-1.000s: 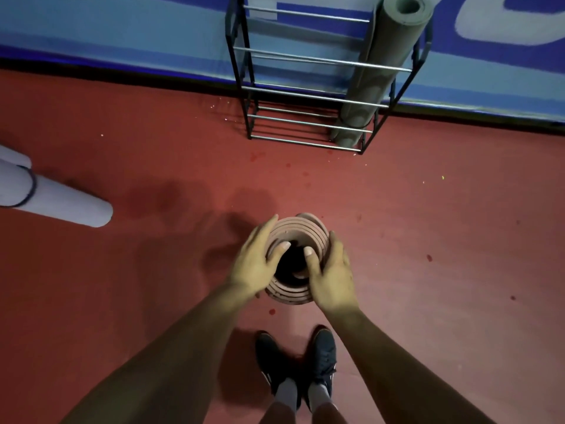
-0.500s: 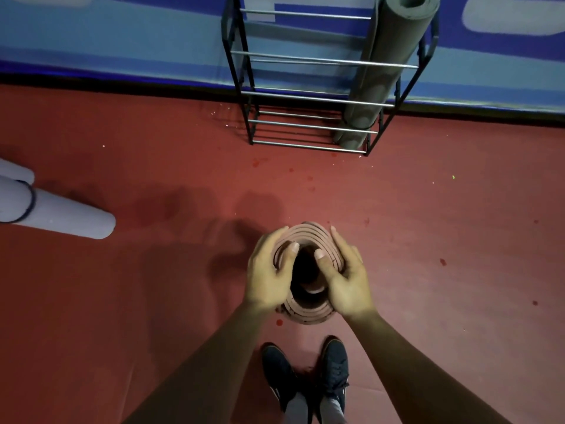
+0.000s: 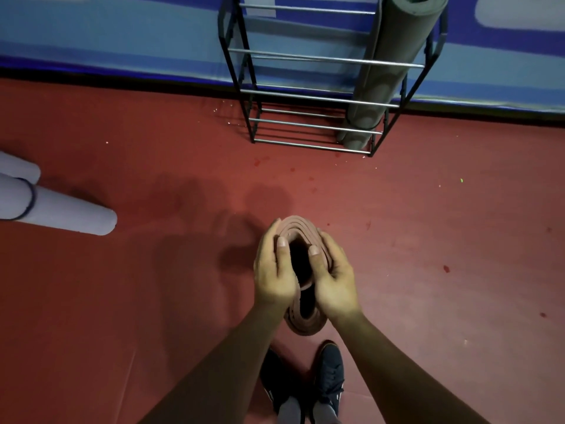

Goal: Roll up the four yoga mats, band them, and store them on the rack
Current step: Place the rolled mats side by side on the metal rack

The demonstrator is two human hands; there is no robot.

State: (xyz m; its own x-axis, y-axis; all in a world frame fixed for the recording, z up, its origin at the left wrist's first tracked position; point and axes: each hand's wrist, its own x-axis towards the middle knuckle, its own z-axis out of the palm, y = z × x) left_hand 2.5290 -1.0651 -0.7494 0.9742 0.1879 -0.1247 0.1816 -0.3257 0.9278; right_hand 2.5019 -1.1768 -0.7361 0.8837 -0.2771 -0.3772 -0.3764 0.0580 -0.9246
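Observation:
A rolled brown yoga mat (image 3: 305, 324) stands on end in front of me, seen from above with its layers and dark hollow core showing. My left hand (image 3: 273, 273) grips its left side with the thumb hooked over the rim into the core. My right hand (image 3: 333, 280) grips the right side the same way. The roll looks squeezed into a narrow oval between them. A black metal rack (image 3: 305, 96) stands against the wall ahead, with a grey rolled mat (image 3: 388, 71) upright in its right end. No band shows on the brown mat.
Two pale rolled mats (image 3: 61, 211) lie on the red floor at the left edge, the nearer one with a dark band around it. My dark shoes (image 3: 328, 374) are just below the brown roll. A blue padded wall (image 3: 122, 38) runs behind the rack.
Both hands have pressed the brown roll inward, so its round opening has become a narrow oval. The view has shifted slightly toward the rack.

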